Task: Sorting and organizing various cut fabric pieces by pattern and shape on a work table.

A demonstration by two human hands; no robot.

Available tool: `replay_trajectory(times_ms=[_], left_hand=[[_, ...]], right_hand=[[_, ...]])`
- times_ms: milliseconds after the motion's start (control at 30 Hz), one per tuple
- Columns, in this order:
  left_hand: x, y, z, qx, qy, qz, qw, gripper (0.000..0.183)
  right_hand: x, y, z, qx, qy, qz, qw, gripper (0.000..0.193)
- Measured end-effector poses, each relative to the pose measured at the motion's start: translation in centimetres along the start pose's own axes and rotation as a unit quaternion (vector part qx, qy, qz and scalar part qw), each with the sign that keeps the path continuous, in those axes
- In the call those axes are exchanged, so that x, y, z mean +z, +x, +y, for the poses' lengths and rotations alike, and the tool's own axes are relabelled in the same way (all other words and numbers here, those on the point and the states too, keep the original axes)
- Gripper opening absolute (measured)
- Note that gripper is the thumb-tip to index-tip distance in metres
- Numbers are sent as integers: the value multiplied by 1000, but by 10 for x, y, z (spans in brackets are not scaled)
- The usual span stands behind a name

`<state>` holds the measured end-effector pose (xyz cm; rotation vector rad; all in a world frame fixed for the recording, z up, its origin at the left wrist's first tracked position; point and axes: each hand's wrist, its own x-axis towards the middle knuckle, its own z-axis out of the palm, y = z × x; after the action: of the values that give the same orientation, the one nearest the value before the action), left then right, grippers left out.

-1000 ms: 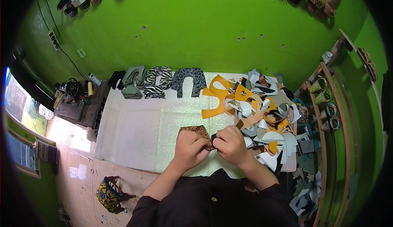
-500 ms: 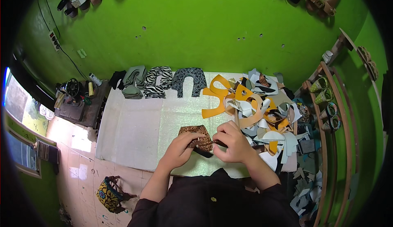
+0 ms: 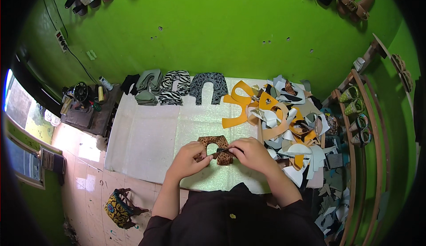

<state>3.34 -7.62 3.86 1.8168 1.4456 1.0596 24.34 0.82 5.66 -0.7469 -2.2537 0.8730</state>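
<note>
1 sewing machine (image 3: 80, 96), far left; 1 patterned stool (image 3: 117, 208) on the floor; 4 fabric groups along the table's (image 3: 142, 135) far edge: black (image 3: 129, 84), grey-green (image 3: 148, 81), zebra-striped (image 3: 175, 82), grey-black (image 3: 208, 78); near middle, left hand (image 3: 189, 160) pinching left end of 1 dark strip (image 3: 218, 153); 1 arch-shaped leopard-print piece (image 3: 213, 140) beneath it, between the hands, on or just above the table (cannot tell); right hand (image 3: 252, 154) pinching strip's right end; 1 scrap heap (image 3: 288, 121), pieces overlapping, uncountable
</note>
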Motion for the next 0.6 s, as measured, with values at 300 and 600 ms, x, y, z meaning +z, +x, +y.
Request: replay_trajectory(times_ms=[300,600], left_hand=[[-18,-13,-25,-69,5,-34,997,14],[-18,-7,-81,-98,-401,-218,884,20]], right_hand=[[-4,-2,31,207,80,-246,944,23],[24,-10,79,-25,377,-501,778,21]])
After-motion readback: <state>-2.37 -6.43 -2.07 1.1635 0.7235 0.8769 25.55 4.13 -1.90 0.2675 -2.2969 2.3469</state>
